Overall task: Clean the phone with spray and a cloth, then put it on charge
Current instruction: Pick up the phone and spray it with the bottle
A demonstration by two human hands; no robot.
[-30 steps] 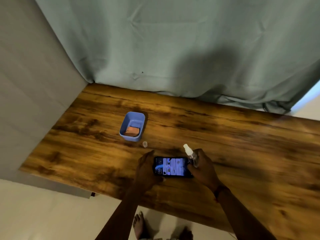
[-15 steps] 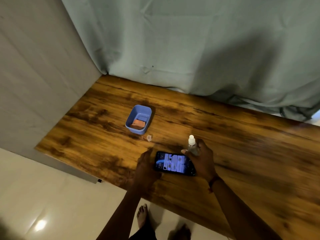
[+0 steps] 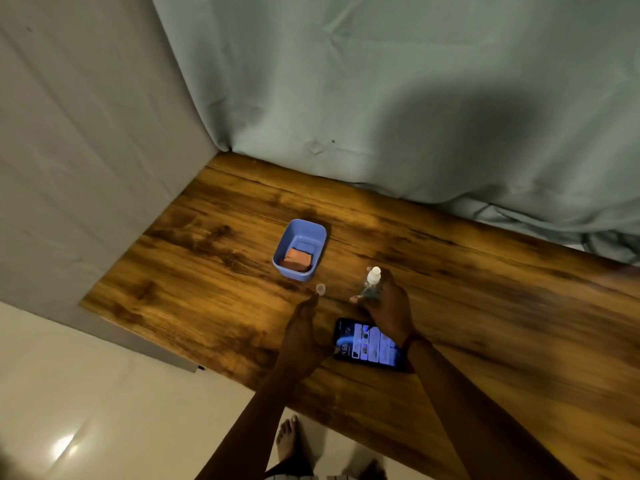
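Note:
The phone (image 3: 369,344) lies flat near the table's front edge with its screen lit. Beyond it, my right hand (image 3: 386,306) grips a small clear spray bottle (image 3: 371,281) with a white nozzle, held upright. My left hand (image 3: 303,336) lies left of the phone, its fingers stretched toward the small clear cap (image 3: 320,288) on the table; its thumb is at the phone's left edge. A folded orange cloth (image 3: 297,259) sits inside the blue tub (image 3: 313,233), farther back and left.
The wooden table (image 3: 485,306) runs back to a grey-green curtain (image 3: 381,98). A grey wall (image 3: 86,133) borders the table's left side. Pale floor tiles and my bare feet (image 3: 289,441) show below the front edge.
My right hand has carried the spray bottle away from above the phone, back toward the tub. My left hand has reached forward toward the cap. The view has shifted, so everything sits lower.

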